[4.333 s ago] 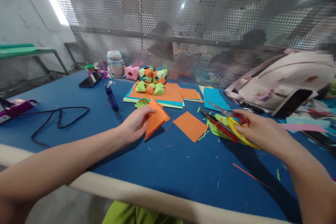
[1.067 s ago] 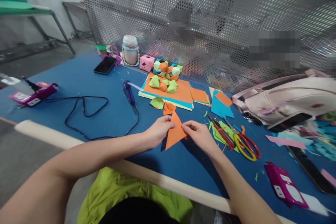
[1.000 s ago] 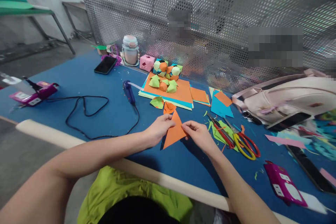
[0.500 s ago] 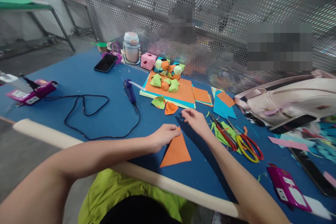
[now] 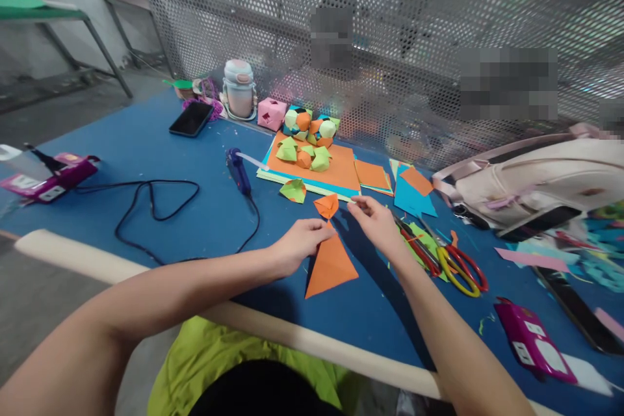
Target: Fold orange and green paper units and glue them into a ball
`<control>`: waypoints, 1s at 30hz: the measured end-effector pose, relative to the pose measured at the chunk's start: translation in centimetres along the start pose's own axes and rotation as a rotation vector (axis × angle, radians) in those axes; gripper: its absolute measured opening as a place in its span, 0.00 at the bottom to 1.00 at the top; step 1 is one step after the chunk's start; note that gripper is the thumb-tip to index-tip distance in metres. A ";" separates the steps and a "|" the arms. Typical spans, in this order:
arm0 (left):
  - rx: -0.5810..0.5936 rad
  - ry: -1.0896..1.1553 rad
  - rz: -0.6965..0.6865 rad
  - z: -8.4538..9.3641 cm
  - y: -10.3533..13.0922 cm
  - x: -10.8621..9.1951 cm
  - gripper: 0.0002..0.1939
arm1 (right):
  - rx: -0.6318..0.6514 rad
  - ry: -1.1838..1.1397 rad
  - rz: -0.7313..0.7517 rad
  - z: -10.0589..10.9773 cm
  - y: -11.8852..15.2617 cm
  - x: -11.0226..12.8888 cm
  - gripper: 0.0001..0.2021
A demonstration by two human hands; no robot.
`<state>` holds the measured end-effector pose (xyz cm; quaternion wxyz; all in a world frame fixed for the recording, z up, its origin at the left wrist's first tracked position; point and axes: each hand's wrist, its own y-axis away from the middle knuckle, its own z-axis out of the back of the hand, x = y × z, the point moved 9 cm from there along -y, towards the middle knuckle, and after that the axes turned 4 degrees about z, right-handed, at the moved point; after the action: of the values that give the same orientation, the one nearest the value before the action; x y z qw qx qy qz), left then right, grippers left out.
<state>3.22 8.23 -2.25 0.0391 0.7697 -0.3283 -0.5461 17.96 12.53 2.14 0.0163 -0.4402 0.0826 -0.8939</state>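
Orange paper (image 5: 333,268) is pinched in the left hand (image 5: 303,242).

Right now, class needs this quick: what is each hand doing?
Left hand: closed, pinching the folded orange paper.
Right hand: fingers curled near the small orange piece; a grip can't be told.

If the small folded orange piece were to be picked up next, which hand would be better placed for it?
Right, I'd judge: the right hand looks empty and close beside the small piece, while the left hand pinches the larger orange paper.
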 end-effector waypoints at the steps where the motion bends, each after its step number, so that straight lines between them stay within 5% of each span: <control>1: -0.020 0.026 -0.028 0.2 0.0 -0.4 0.08 | 0.032 -0.028 -0.007 -0.3 1.0 0.3 0.19; 7: -0.088 0.139 -0.153 1.2 0.0 -2.3 0.08 | 0.176 -0.245 -0.118 -2.6 5.7 0.7 0.17; 18: -0.126 0.105 -0.051 1.9 -0.1 -2.4 0.05 | 0.263 -0.447 -0.200 -2.9 6.5 -0.1 0.14; 30: -0.024 0.136 0.022 0.4 0.7 0.0 0.08 | 0.114 -0.339 -0.090 -1.3 6.0 0.6 0.13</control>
<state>2.51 7.85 -2.11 0.0764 0.8010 -0.3268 -0.4958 16.36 6.74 0.85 0.0148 -0.5860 0.0078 -0.8101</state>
